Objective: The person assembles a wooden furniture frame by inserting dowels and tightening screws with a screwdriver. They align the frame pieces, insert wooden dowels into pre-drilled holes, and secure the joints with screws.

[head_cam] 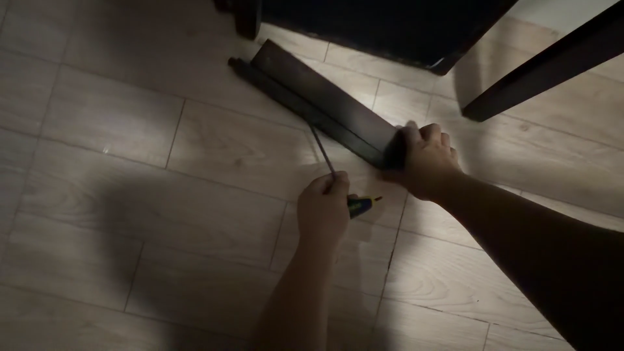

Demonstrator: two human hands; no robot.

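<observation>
A long dark wooden board point(312, 97) lies on the pale plank floor point(130, 149), running from upper left to centre right. My right hand point(426, 159) grips its near end. My left hand point(325, 208) is closed around a screwdriver point(359, 205) with a dark and yellow handle. Its thin shaft point(322, 151) points up toward the board's lower edge.
A dark furniture body point(377, 26) stands at the top centre. A dark slanted leg point(546, 62) crosses the top right. Shadow covers the floor at lower left.
</observation>
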